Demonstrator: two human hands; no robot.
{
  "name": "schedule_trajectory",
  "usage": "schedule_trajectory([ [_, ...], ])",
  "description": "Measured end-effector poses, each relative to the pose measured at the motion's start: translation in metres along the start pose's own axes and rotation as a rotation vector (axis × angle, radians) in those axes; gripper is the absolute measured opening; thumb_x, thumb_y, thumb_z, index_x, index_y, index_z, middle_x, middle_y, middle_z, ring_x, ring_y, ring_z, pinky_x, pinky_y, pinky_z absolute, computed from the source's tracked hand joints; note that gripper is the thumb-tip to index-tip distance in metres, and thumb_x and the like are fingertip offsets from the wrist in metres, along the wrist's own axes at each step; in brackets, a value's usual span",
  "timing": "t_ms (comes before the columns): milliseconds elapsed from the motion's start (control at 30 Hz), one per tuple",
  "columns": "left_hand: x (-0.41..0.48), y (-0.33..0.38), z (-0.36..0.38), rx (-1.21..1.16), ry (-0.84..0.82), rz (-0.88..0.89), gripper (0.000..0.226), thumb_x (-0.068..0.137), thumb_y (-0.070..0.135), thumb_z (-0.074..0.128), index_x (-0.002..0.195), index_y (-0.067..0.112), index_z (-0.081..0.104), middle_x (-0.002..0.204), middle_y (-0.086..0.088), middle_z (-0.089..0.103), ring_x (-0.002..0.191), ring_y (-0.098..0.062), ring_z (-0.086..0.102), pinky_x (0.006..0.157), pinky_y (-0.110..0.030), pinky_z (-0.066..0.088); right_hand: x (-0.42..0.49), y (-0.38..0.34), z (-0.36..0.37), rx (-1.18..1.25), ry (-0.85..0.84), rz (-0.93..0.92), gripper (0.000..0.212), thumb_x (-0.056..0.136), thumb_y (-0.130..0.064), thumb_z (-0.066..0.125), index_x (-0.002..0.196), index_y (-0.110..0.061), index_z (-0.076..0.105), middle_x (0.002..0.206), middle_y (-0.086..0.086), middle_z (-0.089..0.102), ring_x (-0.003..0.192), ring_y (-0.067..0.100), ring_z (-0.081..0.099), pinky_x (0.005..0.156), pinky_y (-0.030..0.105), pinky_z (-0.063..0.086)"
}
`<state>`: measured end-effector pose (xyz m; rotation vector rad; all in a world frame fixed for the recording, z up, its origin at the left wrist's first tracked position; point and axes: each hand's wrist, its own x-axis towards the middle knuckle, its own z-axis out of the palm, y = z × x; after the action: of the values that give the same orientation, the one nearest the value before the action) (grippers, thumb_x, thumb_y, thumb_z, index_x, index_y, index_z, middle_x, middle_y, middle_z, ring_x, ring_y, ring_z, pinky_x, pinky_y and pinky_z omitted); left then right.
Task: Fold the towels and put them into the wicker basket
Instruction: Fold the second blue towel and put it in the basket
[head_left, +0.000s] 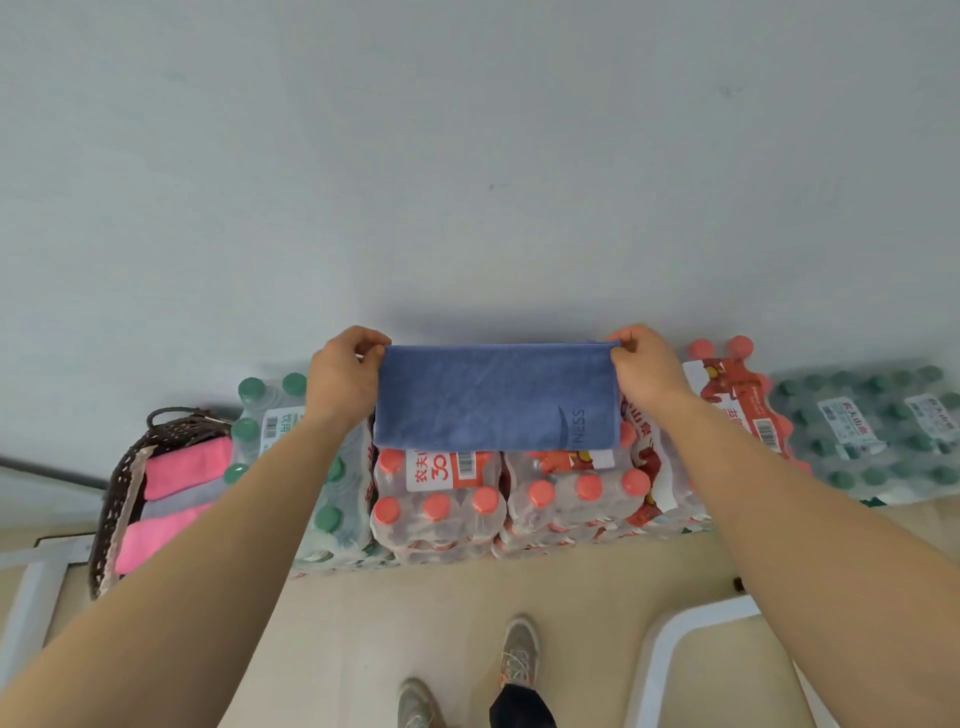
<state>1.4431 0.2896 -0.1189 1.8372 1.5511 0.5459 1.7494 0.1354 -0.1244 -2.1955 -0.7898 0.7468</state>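
Note:
I hold a blue towel (496, 397) stretched out in the air in front of me, folded to a wide rectangle with grey lettering near its lower right corner. My left hand (343, 374) pinches its upper left corner. My right hand (647, 366) pinches its upper right corner. The dark wicker basket (117, 499) stands at the far left, below my left forearm. Inside it lie folded pink towels (182, 467) with a grey one between them.
Shrink-wrapped packs of water bottles line the wall: green caps (270, 415) on the left, red caps (441, 509) in the middle, more green caps (872, 426) at right. A white frame (670, 639) sits lower right. My shoes (519, 649) stand on the beige floor.

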Motion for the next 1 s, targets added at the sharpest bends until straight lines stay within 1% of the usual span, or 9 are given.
schedule_trajectory([
  [100,0.018,-0.004,0.017,-0.006,0.04,-0.03,0.019,0.098,0.017,0.052,0.105,0.021,0.069,0.102,0.001,0.07,0.089,-0.018,0.06,0.079,-0.028,0.046,0.025,0.001,0.012,-0.047,0.017,0.013,0.025,0.097,-0.009,0.041,0.115,-0.011,0.058,0.107,0.004,0.06,0.092,0.02,0.055,0.062,0.026,0.039],
  [233,0.025,-0.011,0.034,0.01,0.107,-0.053,0.018,0.097,0.02,0.052,0.106,0.023,0.068,0.103,0.002,0.07,0.09,-0.021,0.062,0.079,-0.031,0.049,0.045,0.007,0.03,-0.082,0.08,0.037,0.028,0.097,-0.011,0.041,0.12,-0.011,0.058,0.118,0.009,0.063,0.1,0.025,0.058,0.078,0.032,0.046],
  [367,0.016,-0.017,0.046,0.009,0.128,-0.056,0.016,0.097,0.03,0.053,0.111,0.026,0.058,0.107,0.007,0.066,0.093,-0.02,0.062,0.082,-0.038,0.051,0.042,0.016,0.043,-0.083,0.118,0.053,0.027,0.097,-0.02,0.051,0.123,-0.012,0.055,0.122,0.009,0.061,0.102,0.026,0.059,0.082,0.032,0.046],
  [433,0.003,-0.021,0.047,0.016,0.12,-0.094,0.031,0.094,0.038,0.057,0.122,0.023,0.051,0.117,0.007,0.061,0.097,-0.019,0.061,0.084,-0.04,0.051,0.031,0.019,0.045,-0.08,0.145,0.069,0.034,0.095,-0.026,0.055,0.126,-0.012,0.051,0.126,0.01,0.058,0.107,0.029,0.06,0.087,0.037,0.049],
  [500,-0.014,-0.027,0.043,0.017,0.127,-0.163,0.045,0.092,0.041,0.061,0.126,0.017,0.046,0.123,0.001,0.056,0.102,-0.021,0.059,0.087,-0.042,0.05,0.012,0.024,0.044,-0.107,0.184,0.087,0.035,0.094,-0.028,0.056,0.124,-0.01,0.051,0.124,0.011,0.057,0.107,0.031,0.059,0.086,0.041,0.05],
  [600,-0.042,-0.039,0.037,0.038,0.057,-0.268,0.042,0.089,0.04,0.065,0.116,0.013,0.049,0.116,-0.005,0.057,0.098,-0.024,0.059,0.082,-0.042,0.05,-0.023,0.036,0.043,-0.211,0.197,0.101,0.026,0.092,-0.031,0.054,0.111,-0.013,0.055,0.11,0.008,0.06,0.095,0.031,0.061,0.074,0.039,0.051],
  [733,-0.063,-0.051,0.036,0.01,-0.052,-0.334,0.023,0.09,0.037,0.064,0.095,0.015,0.057,0.089,-0.004,0.068,0.081,-0.022,0.064,0.067,-0.036,0.049,-0.054,0.047,0.048,-0.286,0.107,0.123,0.026,0.092,-0.044,0.05,0.095,-0.021,0.059,0.089,0.005,0.064,0.08,0.027,0.061,0.064,0.037,0.052],
  [833,-0.068,-0.051,0.035,-0.11,-0.003,-0.354,0.018,0.09,0.034,0.066,0.095,0.018,0.058,0.085,-0.001,0.069,0.079,-0.021,0.067,0.071,-0.039,0.054,-0.059,0.048,0.05,-0.305,0.12,0.162,0.032,0.089,-0.049,0.05,0.091,-0.019,0.061,0.091,0.007,0.064,0.08,0.028,0.062,0.067,0.04,0.055],
  [1000,-0.07,-0.05,0.031,-0.129,-0.018,-0.353,0.014,0.091,0.029,0.067,0.087,0.019,0.058,0.077,0.0,0.071,0.073,-0.019,0.068,0.068,-0.04,0.056,-0.06,0.048,0.047,-0.378,0.072,0.228,0.037,0.092,-0.048,0.052,0.092,-0.012,0.061,0.099,0.013,0.062,0.082,0.033,0.062,0.072,0.043,0.056],
])
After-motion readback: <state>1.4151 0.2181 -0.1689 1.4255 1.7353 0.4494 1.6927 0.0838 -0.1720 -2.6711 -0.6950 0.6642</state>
